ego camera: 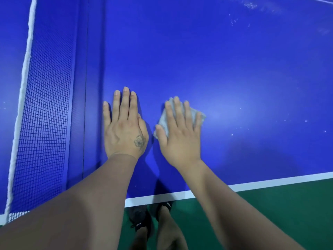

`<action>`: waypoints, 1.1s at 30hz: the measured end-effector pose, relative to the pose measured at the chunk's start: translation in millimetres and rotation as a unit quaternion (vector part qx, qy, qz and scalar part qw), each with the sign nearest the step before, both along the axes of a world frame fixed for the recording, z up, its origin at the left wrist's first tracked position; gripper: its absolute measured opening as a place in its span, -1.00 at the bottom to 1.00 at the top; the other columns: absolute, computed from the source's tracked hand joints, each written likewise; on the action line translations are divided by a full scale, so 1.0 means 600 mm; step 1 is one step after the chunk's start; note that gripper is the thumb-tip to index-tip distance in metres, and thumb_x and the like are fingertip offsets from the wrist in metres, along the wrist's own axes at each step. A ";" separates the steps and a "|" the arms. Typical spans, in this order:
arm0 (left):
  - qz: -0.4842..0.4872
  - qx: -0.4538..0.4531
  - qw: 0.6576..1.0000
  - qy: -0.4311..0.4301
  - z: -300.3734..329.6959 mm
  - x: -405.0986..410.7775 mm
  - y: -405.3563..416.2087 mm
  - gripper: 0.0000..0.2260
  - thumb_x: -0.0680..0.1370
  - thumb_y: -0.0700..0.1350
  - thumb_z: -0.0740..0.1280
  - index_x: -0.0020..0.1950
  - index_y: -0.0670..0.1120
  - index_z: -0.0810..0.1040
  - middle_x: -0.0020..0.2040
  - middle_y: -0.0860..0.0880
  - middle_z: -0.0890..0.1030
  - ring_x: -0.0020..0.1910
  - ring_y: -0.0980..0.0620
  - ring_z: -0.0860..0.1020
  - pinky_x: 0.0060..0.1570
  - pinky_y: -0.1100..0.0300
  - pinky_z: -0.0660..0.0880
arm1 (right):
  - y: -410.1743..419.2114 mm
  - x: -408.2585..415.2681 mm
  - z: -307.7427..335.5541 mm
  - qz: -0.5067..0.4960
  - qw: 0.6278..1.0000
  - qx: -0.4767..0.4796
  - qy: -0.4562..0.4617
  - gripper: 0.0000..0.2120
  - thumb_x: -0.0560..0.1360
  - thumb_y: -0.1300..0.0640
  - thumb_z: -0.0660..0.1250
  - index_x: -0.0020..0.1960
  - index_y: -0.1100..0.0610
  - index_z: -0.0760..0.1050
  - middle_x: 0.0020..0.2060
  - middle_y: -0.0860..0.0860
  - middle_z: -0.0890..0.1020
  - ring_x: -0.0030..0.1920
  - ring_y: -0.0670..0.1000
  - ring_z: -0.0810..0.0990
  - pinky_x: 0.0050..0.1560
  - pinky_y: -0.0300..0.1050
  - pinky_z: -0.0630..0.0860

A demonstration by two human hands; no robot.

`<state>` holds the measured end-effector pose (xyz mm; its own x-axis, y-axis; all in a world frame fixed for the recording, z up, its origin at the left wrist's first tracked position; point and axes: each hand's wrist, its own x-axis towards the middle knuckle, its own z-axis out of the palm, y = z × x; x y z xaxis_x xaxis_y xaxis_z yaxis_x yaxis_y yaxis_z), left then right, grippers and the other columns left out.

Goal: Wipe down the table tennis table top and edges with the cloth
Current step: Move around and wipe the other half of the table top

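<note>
1. Head view was aimed down at a blue table tennis table (234, 69), with its white edge line (270, 181) running along the near side.
2. The left hand (124, 127) was laid flat on the tabletop, fingers straight and together, nothing grasped; a small flower tattoo was seen near the thumb base.
3. The right hand (180, 134) was pressed palm-down, fingers extended and slightly spread, on a folded grey cloth (163, 121), which lay on the blue surface just right of the left hand.
4. The net (43, 109), dark mesh with a white top band, was seen at the left, near the left hand.
5. Pale specks and a smear were visible on the top at the far right.
6. Green floor (279, 204) and black socks (138, 224) with small white lettering, too blurred to be read, were seen below the table edge.
</note>
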<state>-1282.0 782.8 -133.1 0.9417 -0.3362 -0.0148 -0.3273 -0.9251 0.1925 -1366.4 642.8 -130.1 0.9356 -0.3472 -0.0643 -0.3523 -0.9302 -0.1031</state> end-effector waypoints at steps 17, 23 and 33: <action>0.003 -0.014 0.999 -0.037 -0.001 -0.002 -0.004 -0.43 0.72 0.06 0.00 0.72 -0.09 0.18 0.74 -0.02 0.13 0.74 -0.04 0.02 0.69 -0.17 -0.04 | -0.256 0.073 -0.004 -0.116 0.992 0.049 0.002 -0.29 0.70 -0.33 -0.08 0.76 -0.06 -0.06 0.75 -0.06 -0.03 0.74 0.09 -0.10 0.67 0.35 -0.13; -0.005 -0.003 0.999 -0.044 0.001 -0.006 -0.006 -0.44 0.72 0.03 -0.01 0.71 -0.13 0.19 0.74 -0.07 0.16 0.73 -0.09 0.05 0.68 -0.21 -0.04 | -0.093 -0.065 -0.008 -0.051 0.998 0.025 -0.032 -0.32 0.71 -0.24 0.07 0.75 0.00 0.09 0.74 0.00 0.08 0.74 0.15 0.01 0.64 0.40 -0.02; -0.023 -0.061 0.997 -0.049 0.015 -0.042 -0.168 -0.46 0.70 0.01 0.08 0.66 -0.16 0.30 0.70 -0.13 0.25 0.72 -0.14 0.09 0.68 -0.21 -0.04 | -0.109 -0.245 0.003 0.017 0.999 0.046 -0.012 -0.31 0.71 -0.28 0.12 0.75 -0.03 0.11 0.74 -0.08 0.05 0.74 0.05 -0.04 0.67 0.35 0.00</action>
